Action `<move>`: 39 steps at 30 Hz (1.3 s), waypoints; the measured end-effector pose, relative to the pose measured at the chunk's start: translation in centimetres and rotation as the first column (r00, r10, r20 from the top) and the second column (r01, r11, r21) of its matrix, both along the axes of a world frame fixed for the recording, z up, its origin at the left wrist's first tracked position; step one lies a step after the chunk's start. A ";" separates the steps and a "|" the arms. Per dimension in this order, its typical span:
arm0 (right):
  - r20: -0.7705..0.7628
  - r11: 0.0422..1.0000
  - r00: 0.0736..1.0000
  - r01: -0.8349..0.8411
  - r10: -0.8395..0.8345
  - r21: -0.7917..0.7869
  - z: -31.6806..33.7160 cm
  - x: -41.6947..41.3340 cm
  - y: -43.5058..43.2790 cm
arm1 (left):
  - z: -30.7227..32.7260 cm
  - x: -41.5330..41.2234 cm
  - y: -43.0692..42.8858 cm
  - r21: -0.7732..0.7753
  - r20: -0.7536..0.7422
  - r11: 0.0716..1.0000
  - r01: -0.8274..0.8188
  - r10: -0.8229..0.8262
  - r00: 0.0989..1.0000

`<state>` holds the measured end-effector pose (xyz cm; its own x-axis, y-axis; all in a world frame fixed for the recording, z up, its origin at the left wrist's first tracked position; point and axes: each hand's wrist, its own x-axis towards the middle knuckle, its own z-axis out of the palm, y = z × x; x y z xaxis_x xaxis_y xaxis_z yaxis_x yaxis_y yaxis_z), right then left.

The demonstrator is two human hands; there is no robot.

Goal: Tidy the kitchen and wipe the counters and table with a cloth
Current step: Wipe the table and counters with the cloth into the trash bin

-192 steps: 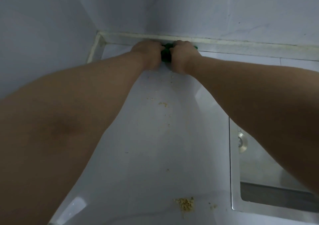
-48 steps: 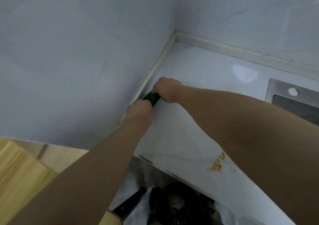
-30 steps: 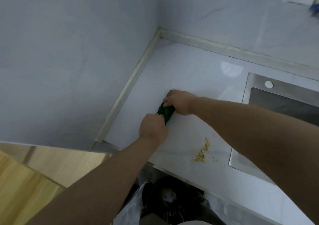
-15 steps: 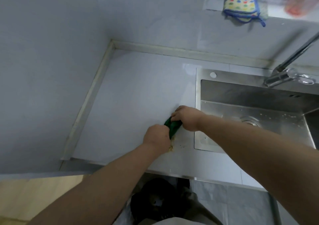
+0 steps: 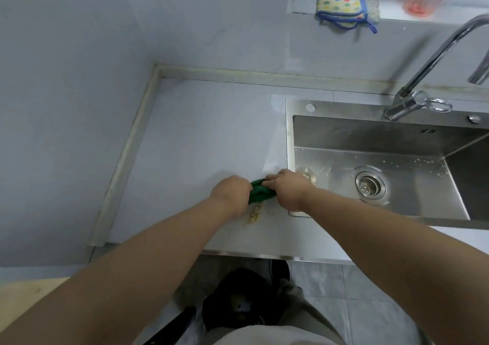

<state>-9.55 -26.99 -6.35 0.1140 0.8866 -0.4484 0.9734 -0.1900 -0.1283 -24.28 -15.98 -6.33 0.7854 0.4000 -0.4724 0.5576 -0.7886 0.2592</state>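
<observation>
Green cloth (image 5: 260,191) at frame centre on the bench (image 5: 201,138), we find left grip (image 5: 231,193) and right grip (image 5: 287,188) both clenched round it, crumbs (image 5: 255,213) just below.

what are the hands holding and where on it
A bunched green cloth: the left hand grips its left end and the right hand grips its right end.

Head view, steeply down, close over counter (image 5: 201,133).

cloth (image 5: 260,192): green | counter (image 5: 201,138): white | sink (image 5: 370,135): silver | sponge (image 5: 341,4): coloured dots, blue edging
</observation>
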 end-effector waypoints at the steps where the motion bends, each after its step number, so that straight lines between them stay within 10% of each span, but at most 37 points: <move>1: -0.008 0.999 0.999 0.038 -0.038 -0.001 0.1 -0.6 -0.2 | -0.1 -0.3 0.3 0.011 0.012 1.000 0.015 -0.015 1.000; 15: -0.049 0.904 0.903 0.427 -0.428 -0.020 -1.0 -5.1 -3.6 | -0.6 -0.3 0.8 -0.053 0.051 0.989 0.139 -0.136 0.989; 39: -0.099 0.923 0.925 0.375 -0.366 0.088 -2.2 -5.9 -5.0 | -1.6 -3.8 -5.5 -0.005 0.136 0.960 -0.280 0.278 0.951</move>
<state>-15.46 -31.95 -8.57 0.4114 0.8296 -0.3774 0.8219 -0.5167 -0.2399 -28.03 -21.49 -7.90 0.6969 0.6185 -0.3629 0.7170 -0.6105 0.3365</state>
